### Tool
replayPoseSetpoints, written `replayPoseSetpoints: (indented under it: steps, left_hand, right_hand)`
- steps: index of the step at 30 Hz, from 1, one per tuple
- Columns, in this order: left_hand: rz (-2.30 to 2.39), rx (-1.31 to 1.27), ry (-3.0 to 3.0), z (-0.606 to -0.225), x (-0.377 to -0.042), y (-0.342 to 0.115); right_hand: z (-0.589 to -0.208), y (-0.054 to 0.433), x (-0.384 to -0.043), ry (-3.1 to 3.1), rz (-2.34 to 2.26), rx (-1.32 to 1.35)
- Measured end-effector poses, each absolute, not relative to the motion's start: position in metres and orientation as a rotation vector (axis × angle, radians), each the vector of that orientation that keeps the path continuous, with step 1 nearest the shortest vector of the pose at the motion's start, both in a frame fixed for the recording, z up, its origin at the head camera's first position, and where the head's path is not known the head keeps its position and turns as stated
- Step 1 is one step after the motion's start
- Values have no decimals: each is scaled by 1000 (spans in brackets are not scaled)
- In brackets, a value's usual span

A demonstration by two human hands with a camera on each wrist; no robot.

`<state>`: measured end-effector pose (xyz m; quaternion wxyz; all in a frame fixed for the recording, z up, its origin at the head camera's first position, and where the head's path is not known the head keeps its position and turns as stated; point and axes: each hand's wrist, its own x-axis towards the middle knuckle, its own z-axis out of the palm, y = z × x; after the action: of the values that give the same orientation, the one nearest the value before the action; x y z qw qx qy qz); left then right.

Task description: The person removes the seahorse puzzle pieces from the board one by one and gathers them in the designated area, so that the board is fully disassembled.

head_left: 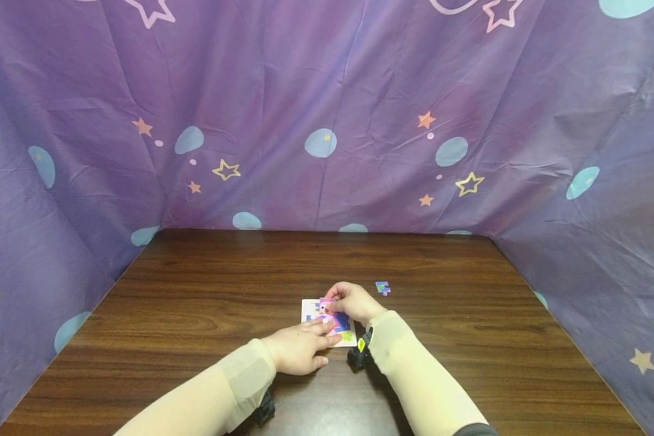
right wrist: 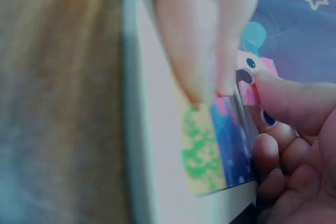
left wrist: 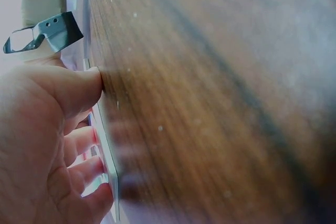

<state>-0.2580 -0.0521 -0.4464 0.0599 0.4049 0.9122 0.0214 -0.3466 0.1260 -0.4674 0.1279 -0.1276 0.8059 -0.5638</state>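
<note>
R hand [head_left: 356, 303] pinches pink puzzle pc [right wrist: 251, 63], lower mid-frame; L hand [head_left: 298, 347] rests on board [head_left: 307, 309], gripping nothing. From here pc's prob. light, stiffish; hold by edges.

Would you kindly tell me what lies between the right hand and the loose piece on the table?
In the head view, only bare table lies between the right hand and the loose piece.

Purple star-printed cloth [head_left: 289, 91] – behind a brown woodgrain table [head_left: 212, 266].
</note>
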Motion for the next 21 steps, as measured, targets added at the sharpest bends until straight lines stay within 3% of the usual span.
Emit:
replayPoseSetpoints:
  steps: [21]
  left_hand:
    - [75,1195,2748,-446,-259,-53]
  right_hand:
    - [-467,157,-362,2235,-1787,-358]
